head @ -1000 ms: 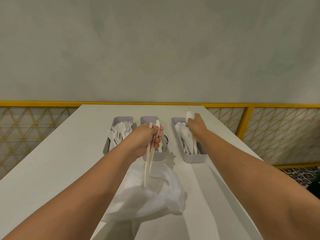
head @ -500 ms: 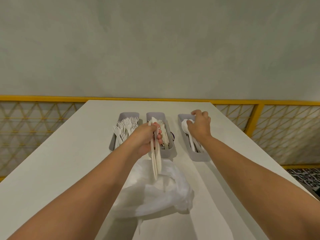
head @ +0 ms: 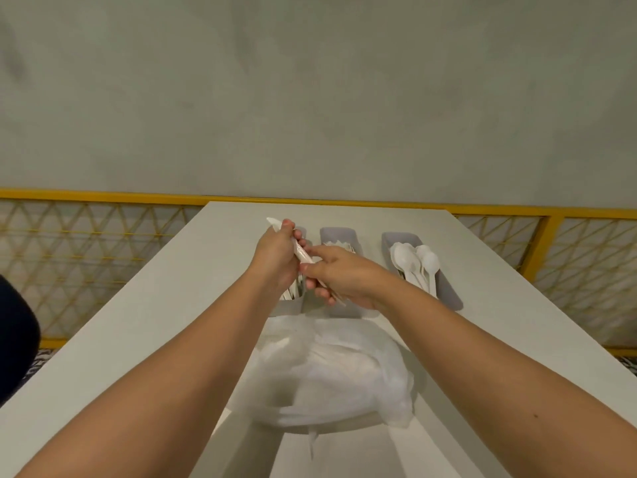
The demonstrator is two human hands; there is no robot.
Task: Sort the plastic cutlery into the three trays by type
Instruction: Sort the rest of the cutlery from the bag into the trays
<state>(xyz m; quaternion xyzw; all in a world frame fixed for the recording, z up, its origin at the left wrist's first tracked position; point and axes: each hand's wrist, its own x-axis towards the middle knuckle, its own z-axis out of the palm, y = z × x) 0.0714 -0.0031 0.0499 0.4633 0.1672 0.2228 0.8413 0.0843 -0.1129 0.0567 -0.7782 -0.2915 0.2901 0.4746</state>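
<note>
Head view, looking forward and down. A long white table (head: 179, 305) is shown running away to a plain grey-green plaster wall (head: 310, 98). A yellow railing (head: 86, 196) with lattice panels is seen behind the table's far edge and down both of its sides. A strip of patterned floor (head: 625, 362) is visible at the lower right, and a dark object (head: 13, 339), not identifiable, is cut off by the left edge.

Three grey trays are set side by side toward the far end of the table. The left tray (head: 286, 308) is largely covered by the hands. The middle tray (head: 339, 233) holds white pieces whose type cannot be told. The right tray (head: 451, 300) is filled with white spoons (head: 405, 260). A crumpled white plastic bag (head: 337, 374) is laid on the table just in front of the trays.

A bundle of white cutlery (head: 305, 258) is held above the left and middle trays, tilted, its tip pointing up and to the left. It is gripped near the top by the left hand (head: 275, 257), fingers curled round it, and pinched at its lower end by the thumb and fingers of the right hand (head: 341, 276).
</note>
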